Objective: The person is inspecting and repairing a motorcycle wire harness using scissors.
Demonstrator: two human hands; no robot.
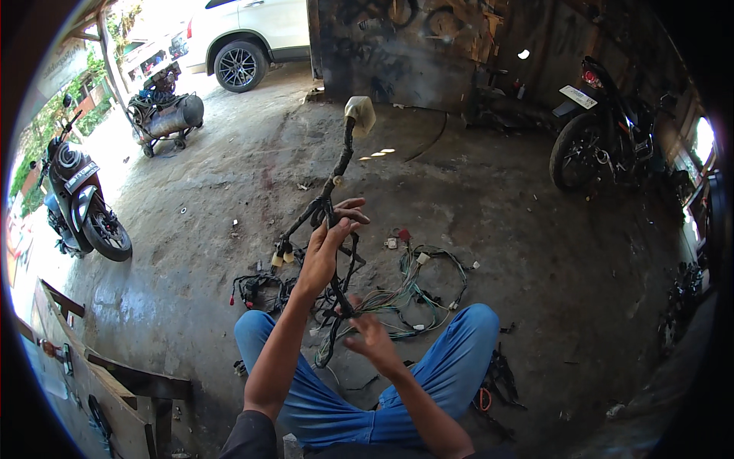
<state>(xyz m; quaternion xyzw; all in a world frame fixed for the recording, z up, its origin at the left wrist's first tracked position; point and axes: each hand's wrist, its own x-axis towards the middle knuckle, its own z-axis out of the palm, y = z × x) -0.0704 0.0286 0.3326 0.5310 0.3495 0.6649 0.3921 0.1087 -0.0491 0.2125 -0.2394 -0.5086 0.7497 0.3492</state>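
A black-taped wiring harness (343, 157) rises in front of me, its upper end in a pale, cloudy plastic cover (360, 116). My left hand (325, 249) is closed around its middle, where several branches split off. One branch hangs to the left and ends in cream connectors (282, 258). Below, the harness's lower strands drop between my knees. Close beside that lower part is my right hand (376, 343), thumb and fingers apart; it is slightly blurred, and whether it touches the strands is hard to see.
Loose coloured wires (417, 294) with connectors lie on the concrete floor (535, 252), beside a black wire bundle (260, 287). A wooden bench (115, 382) stands at left. Farther off are a scooter (84, 195), an air compressor (168, 115), a white car (256, 34) and a motorcycle (596, 141).
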